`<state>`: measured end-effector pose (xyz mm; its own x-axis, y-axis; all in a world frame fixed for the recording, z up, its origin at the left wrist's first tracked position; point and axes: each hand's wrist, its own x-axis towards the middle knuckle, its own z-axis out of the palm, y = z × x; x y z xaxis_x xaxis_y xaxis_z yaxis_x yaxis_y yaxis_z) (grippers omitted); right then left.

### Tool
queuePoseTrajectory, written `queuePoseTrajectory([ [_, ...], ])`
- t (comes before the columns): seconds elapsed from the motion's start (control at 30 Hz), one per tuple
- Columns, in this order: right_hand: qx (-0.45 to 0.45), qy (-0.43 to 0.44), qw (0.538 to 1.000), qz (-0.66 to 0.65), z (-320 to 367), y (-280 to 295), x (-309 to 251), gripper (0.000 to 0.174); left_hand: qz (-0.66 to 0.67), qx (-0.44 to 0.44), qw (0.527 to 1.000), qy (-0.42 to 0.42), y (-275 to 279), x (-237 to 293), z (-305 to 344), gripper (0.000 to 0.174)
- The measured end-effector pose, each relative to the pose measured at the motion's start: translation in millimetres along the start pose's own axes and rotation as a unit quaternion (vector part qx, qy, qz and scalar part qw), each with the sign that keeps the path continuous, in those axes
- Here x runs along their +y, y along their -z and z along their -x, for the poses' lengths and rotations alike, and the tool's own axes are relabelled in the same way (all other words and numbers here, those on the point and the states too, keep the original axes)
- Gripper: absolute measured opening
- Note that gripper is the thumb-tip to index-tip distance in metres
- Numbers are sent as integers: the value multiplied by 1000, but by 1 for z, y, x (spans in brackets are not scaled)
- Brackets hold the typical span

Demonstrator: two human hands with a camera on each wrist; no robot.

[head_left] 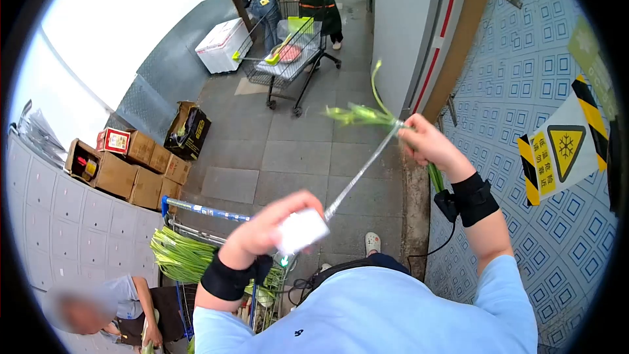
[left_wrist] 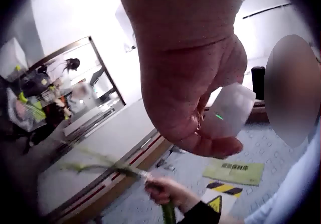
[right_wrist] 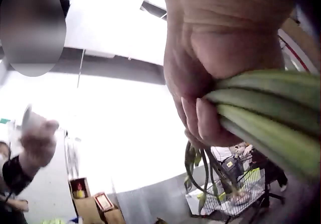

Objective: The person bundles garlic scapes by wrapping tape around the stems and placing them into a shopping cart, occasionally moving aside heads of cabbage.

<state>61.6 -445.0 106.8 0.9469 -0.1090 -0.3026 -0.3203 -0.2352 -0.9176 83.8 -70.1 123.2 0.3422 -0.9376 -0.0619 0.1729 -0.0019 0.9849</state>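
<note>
Tape (head_left: 362, 172) stretches taut between your hands, from the white roll (head_left: 301, 231) up to the bunch of green stalks (head_left: 357, 115). Your left hand (head_left: 265, 228) curls its fingers and thumb round that roll, low and close to your chest. Your right hand (head_left: 429, 144) is raised ahead and higher, its fist closed round the stalks, whose leafy tips fan out to its left while the lower ends hang below your wrist. Under your left hand stands a trolley (head_left: 206, 210) holding more leafy greens (head_left: 180, 255), with cardboard boxes (head_left: 141, 170) further left. Just right of your right hand a yellow warning sign (head_left: 567, 147) hangs on the tiled wall (head_left: 524, 59)
</note>
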Motion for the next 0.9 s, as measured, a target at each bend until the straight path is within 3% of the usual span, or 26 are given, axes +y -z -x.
queuePoseTrajectory([
  [0.03, 11, -1, 995, -94, 3, 2, -7, 18, -15, -61, 998, 13, 5, -22, -4, 84],
  [0.07, -35, 20, 988, -146, 7, 6, -11, 19, -86, -84, 992, 24, 3, -36, -12, 64],
  [0.1, -82, 41, 976, -196, 12, 10, -14, 20, -158, -75, 984, 26, 1, -63, -22, 48],
  [0.13, -129, 61, 959, -244, 17, 12, -18, 21, -124, -67, 988, 68, 1, -82, -35, 40],
  [0.17, -193, 57, 943, -266, 24, 8, -22, 21, -150, -51, 985, 67, 8, -106, -49, 50],
  [0.23, -304, 38, 918, -253, 35, -3, -24, 21, -198, -10, 977, 71, 26, -137, -84, 41],
  [0.27, -356, 29, 901, -245, 39, -8, -23, 21, -226, 45, 969, 93, 28, -125, -101, 41],
  [0.33, -458, -25, 879, -129, 43, -17, -16, 22, -85, 85, 993, 16, 62, -136, -135, 46],
  [0.37, -519, -58, 849, -78, 38, -19, -11, 21, -25, 104, 994, -7, 63, -106, -138, 47],
  [0.4, -531, -81, 843, -27, 34, -21, -3, 21, -46, 82, 994, -61, 73, -90, -142, 52],
  [0.47, -477, -89, 870, 87, 26, -22, 13, 22, -65, 43, 992, -104, 57, -37, -130, 60],
  [0.53, -397, -94, 900, 151, 21, -19, 14, 22, -225, 48, 967, -112, 38, 0, -111, 65],
  [0.57, -338, -67, 922, 178, 21, -18, 12, 22, -385, 48, 911, -139, 29, 20, -103, 64],
  [0.6, -274, -29, 936, 221, 20, -18, 11, 23, -489, 48, 859, -141, 19, 35, -94, 66],
  [0.67, -78, 159, 936, 305, 10, -19, 45, 26, -484, 68, 853, -186, 12, 37, -78, 70],
  [0.73, 4, 195, 953, 233, 8, -24, 54, 24, -267, 71, 951, -137, -1, 33, -61, 87],
  [0.77, 45, 214, 956, 196, 6, -26, 54, 22, -197, 56, 973, -104, -8, 25, -54, 91],
  [0.83, 37, 121, 992, 6, 19, -26, 24, 20, -123, 12, 992, -41, -16, 5, -47, 97],
  [0.87, 32, 72, 993, -90, 26, -25, 10, 20, -169, -8, 985, -26, -13, -13, -46, 91],
  [0.9, -6, 79, 981, -177, 30, -22, 4, 19, -163, -3, 986, -23, -13, -31, -47, 83],
])
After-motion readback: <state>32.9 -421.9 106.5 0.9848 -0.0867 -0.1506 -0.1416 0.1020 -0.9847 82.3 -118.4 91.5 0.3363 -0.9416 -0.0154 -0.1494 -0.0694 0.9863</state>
